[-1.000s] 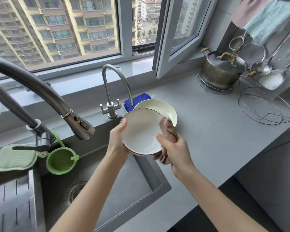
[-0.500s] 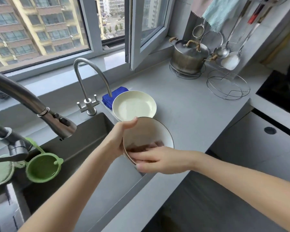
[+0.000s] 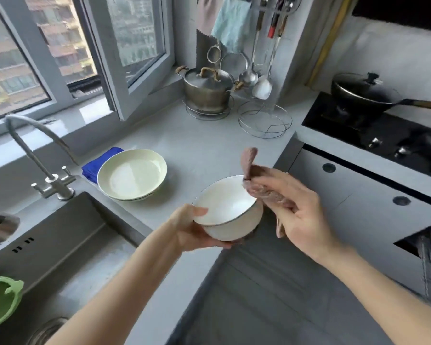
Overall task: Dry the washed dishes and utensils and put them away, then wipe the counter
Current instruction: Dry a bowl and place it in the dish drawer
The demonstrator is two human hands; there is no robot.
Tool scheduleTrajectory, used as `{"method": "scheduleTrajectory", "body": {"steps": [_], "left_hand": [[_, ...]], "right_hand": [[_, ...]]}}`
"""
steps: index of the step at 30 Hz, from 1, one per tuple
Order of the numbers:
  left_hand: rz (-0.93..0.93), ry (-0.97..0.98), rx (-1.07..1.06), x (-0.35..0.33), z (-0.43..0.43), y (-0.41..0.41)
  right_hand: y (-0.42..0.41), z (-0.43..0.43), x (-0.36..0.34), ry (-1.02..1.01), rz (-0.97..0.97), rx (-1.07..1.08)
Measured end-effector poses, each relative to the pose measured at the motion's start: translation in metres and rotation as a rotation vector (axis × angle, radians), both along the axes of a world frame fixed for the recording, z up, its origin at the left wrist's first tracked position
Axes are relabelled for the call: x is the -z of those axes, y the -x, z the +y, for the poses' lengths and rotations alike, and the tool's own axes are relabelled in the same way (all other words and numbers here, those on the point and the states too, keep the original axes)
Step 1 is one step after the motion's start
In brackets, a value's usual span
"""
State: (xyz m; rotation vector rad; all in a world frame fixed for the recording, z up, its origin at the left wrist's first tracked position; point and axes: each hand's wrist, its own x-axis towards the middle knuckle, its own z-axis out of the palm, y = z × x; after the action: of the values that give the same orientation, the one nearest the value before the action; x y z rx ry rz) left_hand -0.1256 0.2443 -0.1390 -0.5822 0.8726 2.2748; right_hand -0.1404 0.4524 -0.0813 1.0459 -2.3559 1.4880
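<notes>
My left hand (image 3: pixel 193 230) grips a white bowl with a dark rim (image 3: pixel 225 207) from below, thumb on its near edge, held in the air past the counter's front edge. My right hand (image 3: pixel 294 210) holds a brown cloth (image 3: pixel 259 188) against the bowl's right rim; one end of the cloth sticks up. A pale green-white plate (image 3: pixel 132 174) lies on the grey counter (image 3: pixel 204 150) behind the bowl, partly on a folded blue cloth (image 3: pixel 95 165).
The sink (image 3: pixel 67 247) with a small tap (image 3: pixel 52 183) and a green strainer (image 3: pixel 0 300) is at left. A steel pot (image 3: pixel 207 90), wire trivet (image 3: pixel 265 120), hanging ladles and towels stand at the back. A hob with a black pan (image 3: pixel 363 93) is at right.
The view swung right and the bowl moved right, off the sink. The bowl turned upright and my right hand with the cloth came out of the bowl to its right rim.
</notes>
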Motion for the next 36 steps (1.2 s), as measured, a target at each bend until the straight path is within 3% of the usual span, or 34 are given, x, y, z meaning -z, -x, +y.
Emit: {"method": "scheduleTrajectory", "body": {"steps": [2, 6, 10, 12, 16, 19, 24, 27, 31, 36], "left_hand": [[0.056, -0.081, 0.039, 0.0, 0.036, 0.008], [0.234, 0.149, 0.227, -0.025, 0.146, 0.011], [0.303, 0.268, 0.297, -0.041, 0.235, 0.01], [0.228, 0.289, 0.325, -0.041, 0.268, 0.012], [0.226, 0.433, 0.46, -0.04, 0.332, 0.016], [0.247, 0.489, 0.521, -0.037, 0.386, 0.019], [0.252, 0.493, 0.55, -0.021, 0.468, 0.027], [0.31, 0.484, 0.472, -0.017, 0.517, 0.038], [0.533, 0.594, 0.307, -0.011, 0.588, 0.061], [0.907, 0.829, 0.275, -0.002, 0.67, 0.089]], "right_hand": [[-0.015, 0.034, 0.01, 0.038, 0.063, 0.102], [-0.036, 0.088, 0.052, -0.471, 0.531, 0.334], [-0.031, 0.156, 0.018, -0.256, 0.569, 0.512], [-0.023, 0.202, -0.008, -0.039, 0.322, 0.534], [-0.002, 0.305, -0.036, 0.311, -0.626, 0.364], [0.003, 0.365, -0.028, 0.413, -0.98, 0.483], [-0.004, 0.446, -0.006, 0.596, -1.248, 0.69], [-0.009, 0.481, 0.021, 0.857, -1.338, 0.744], [-0.009, 0.515, 0.037, 1.244, -1.245, 0.855], [-0.002, 0.582, 0.044, 1.45, -1.13, 0.831]]}}
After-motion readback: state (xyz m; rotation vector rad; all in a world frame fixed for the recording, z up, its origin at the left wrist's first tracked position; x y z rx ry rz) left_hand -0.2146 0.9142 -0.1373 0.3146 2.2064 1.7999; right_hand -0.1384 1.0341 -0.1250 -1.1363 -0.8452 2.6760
